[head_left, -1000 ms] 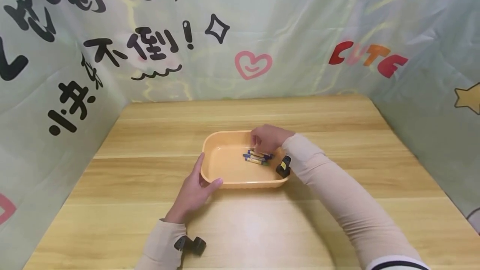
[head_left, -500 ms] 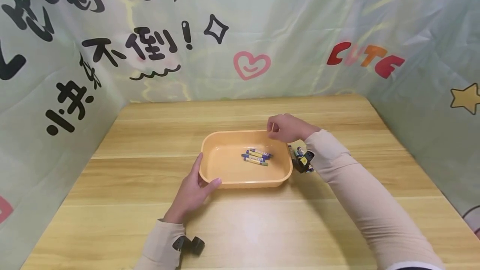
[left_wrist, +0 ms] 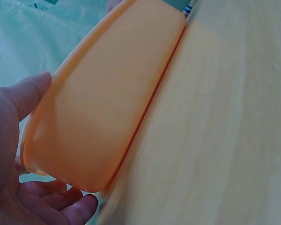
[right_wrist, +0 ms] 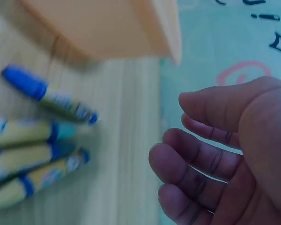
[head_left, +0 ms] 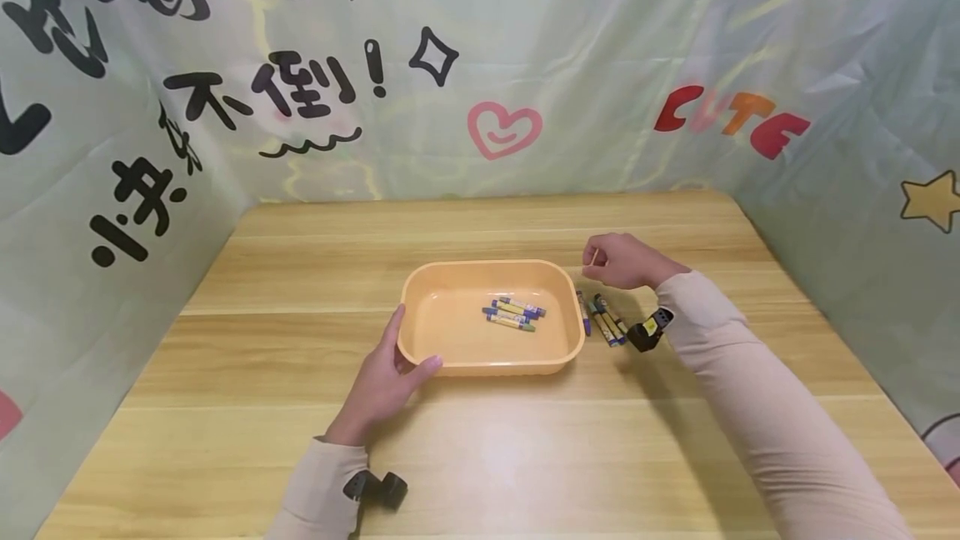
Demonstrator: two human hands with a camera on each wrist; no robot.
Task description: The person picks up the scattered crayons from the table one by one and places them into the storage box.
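An orange plastic tray (head_left: 487, 370) stands on the table. My left hand (head_left: 381, 383) holds its near left corner, thumb on the rim and fingers around the outside, as the left wrist view also shows on the tray wall (left_wrist: 107, 93). Several crayons (head_left: 512, 322) with yellow wrappers lie together inside the tray, right of its middle. Outside its right wall, one crayon (head_left: 583, 313) lies close by, and more crayons (head_left: 606, 330) lie side by side. My right hand (head_left: 628, 261) hovers just beyond these, fingers loosely bent and holding nothing; the right wrist view shows the crayons (right_wrist: 23, 159) beside it.
The wooden table (head_left: 315, 273) extends around the tray on all sides. A printed cloth (head_left: 600, 107) with lettering hangs behind and along both sides of it. Small black wrist cameras (head_left: 648, 330) sit on both sleeves.
My right hand has drawn back from inside the tray, over its right rim, to above the table at the right. Crayons outside the tray have come into sight. The left hand stays put.
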